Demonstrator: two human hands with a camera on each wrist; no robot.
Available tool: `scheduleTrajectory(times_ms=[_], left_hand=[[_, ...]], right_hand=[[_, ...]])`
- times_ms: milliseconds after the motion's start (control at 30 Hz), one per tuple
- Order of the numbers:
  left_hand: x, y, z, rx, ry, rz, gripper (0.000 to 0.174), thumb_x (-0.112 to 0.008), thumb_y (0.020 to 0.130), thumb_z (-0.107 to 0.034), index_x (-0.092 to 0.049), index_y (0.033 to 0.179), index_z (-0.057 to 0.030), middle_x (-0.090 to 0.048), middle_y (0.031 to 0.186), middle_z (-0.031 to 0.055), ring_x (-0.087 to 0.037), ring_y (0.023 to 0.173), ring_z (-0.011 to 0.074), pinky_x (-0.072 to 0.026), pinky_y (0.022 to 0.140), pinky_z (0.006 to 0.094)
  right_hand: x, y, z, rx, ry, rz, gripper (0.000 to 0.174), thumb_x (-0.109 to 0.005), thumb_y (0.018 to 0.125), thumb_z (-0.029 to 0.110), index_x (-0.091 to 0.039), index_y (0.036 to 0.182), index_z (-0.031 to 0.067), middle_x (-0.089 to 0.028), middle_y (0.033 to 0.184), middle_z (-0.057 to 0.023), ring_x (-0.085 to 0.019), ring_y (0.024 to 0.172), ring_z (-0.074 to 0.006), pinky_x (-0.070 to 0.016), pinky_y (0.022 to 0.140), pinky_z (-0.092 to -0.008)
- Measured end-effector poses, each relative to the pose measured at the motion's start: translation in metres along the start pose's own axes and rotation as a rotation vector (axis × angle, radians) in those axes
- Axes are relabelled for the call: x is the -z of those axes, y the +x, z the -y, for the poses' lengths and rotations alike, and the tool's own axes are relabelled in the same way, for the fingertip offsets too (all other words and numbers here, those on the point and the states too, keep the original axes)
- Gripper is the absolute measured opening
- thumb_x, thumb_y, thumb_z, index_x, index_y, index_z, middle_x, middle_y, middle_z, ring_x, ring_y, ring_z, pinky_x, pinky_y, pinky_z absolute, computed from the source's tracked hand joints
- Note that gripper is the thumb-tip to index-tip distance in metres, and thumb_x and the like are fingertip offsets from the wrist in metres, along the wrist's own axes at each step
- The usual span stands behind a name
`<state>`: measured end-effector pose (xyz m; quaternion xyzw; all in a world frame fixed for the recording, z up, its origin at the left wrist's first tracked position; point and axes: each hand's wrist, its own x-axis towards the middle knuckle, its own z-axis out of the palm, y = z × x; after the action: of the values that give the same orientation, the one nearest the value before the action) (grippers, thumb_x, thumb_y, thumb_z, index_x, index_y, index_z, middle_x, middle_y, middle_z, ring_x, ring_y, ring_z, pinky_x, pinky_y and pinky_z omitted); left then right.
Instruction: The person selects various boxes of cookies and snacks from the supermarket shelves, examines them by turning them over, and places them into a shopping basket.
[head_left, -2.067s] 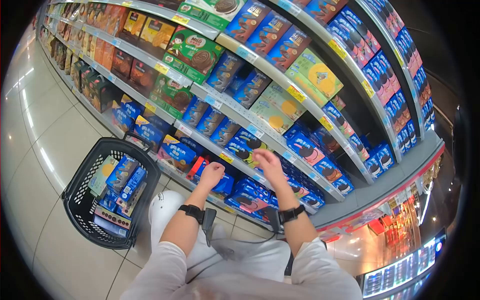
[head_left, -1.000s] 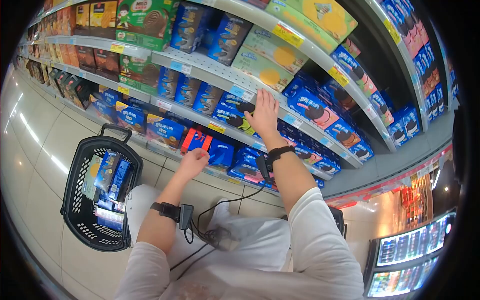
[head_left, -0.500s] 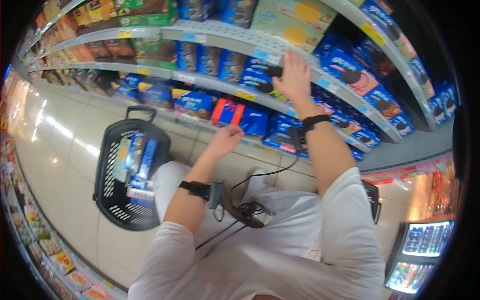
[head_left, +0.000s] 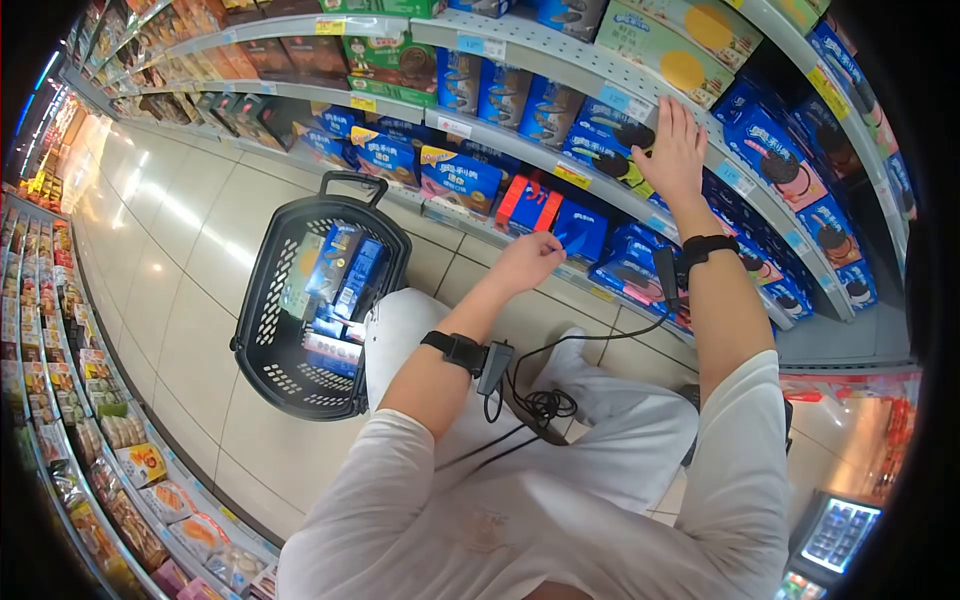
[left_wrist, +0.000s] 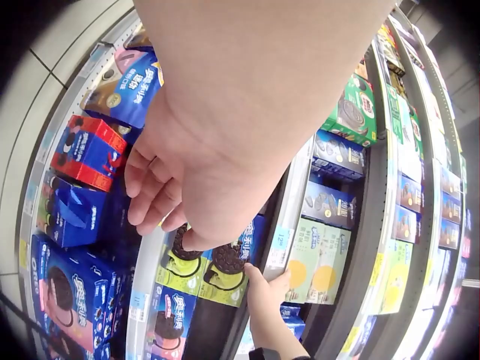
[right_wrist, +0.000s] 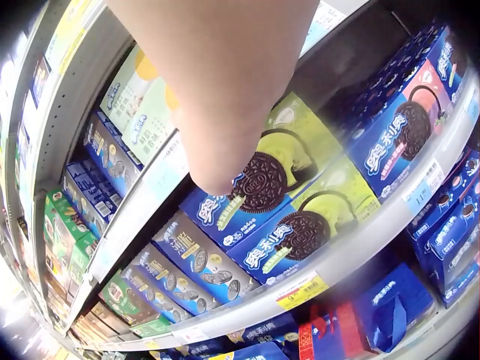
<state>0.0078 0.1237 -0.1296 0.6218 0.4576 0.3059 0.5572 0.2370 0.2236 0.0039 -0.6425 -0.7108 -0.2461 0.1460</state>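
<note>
My right hand (head_left: 675, 150) rests with straight fingers on the front edge of a shelf, at its price strip. Just below it, blue-and-green cookie boxes (head_left: 608, 148) stand on the shelf beneath; the right wrist view shows two such boxes (right_wrist: 301, 234) lying side by side, the thumb over one. My left hand (head_left: 530, 262), fingers loosely bent and holding nothing, hovers before the bottom shelf. Nearest to it are a red-and-blue box (head_left: 527, 205) and a plain blue box (head_left: 580, 230). In the left wrist view these two boxes lie beyond the fingers (left_wrist: 154, 196).
A black shopping basket (head_left: 262, 335) with several packages in it stands on the tiled floor (head_left: 190, 290), beside my left knee. Another shelf of packaged food (head_left: 130, 470) runs along the far left. A black cable (head_left: 545, 405) lies coiled over my lap.
My right hand has risen from the lower boxes to the shelf edge and spread its fingers there. The left hand has stayed low by the bottom shelf. The head view has shifted and turned.
</note>
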Motion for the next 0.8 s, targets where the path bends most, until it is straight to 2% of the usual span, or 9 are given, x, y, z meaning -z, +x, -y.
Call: scheduleTrajectory(times_ms=[267, 433, 633, 800], left_hand=[[0.002, -0.004, -0.004, 0.009, 0.131, 0.032, 0.028, -0.061, 0.083, -0.025, -0.06, 0.099, -0.0021, -0.062, 0.078, 0.0076, -0.058, 0.071, 0.0156, -0.0455, 0.065, 0.029], [0.0, -0.004, 0.005, 0.043, 0.301, 0.137, 0.041, -0.063, 0.081, -0.033, -0.059, 0.109, -0.0035, -0.063, 0.09, 0.0133, -0.061, 0.082, 0.0243, -0.0474, 0.072, 0.0339], [0.0, -0.008, 0.003, 0.025, 0.436, 0.221, 0.047, -0.062, 0.081, -0.037, -0.057, 0.114, -0.0033, -0.063, 0.101, 0.0186, -0.061, 0.094, 0.0316, -0.0476, 0.08, 0.0365], [-0.001, -0.008, 0.008, -0.017, 0.499, 0.247, 0.05, -0.06, 0.081, -0.04, -0.056, 0.114, -0.0029, -0.062, 0.104, 0.0196, -0.059, 0.097, 0.0331, -0.0466, 0.083, 0.0371]], right_hand=[[0.0, 0.001, 0.0, -0.007, -0.004, 0.023, 0.085, -0.068, 0.072, 0.032, -0.023, 0.141, 0.0102, -0.03, 0.142, -0.0089, -0.025, 0.133, -0.0265, -0.0177, 0.109, -0.0488], [0.0, 0.0, -0.001, -0.004, -0.004, 0.024, 0.085, -0.069, 0.072, 0.032, -0.023, 0.141, 0.0111, -0.029, 0.142, -0.0084, -0.025, 0.133, -0.026, -0.0176, 0.109, -0.0496], [-0.001, 0.0, -0.002, 0.001, -0.011, 0.019, 0.085, -0.068, 0.072, 0.033, -0.023, 0.141, 0.011, -0.029, 0.142, -0.0085, -0.024, 0.133, -0.0259, -0.0173, 0.109, -0.0499], [-0.001, 0.001, -0.002, 0.004, -0.005, 0.015, 0.085, -0.068, 0.072, 0.033, -0.023, 0.141, 0.011, -0.029, 0.142, -0.0085, -0.024, 0.133, -0.026, -0.0171, 0.109, -0.0499]])
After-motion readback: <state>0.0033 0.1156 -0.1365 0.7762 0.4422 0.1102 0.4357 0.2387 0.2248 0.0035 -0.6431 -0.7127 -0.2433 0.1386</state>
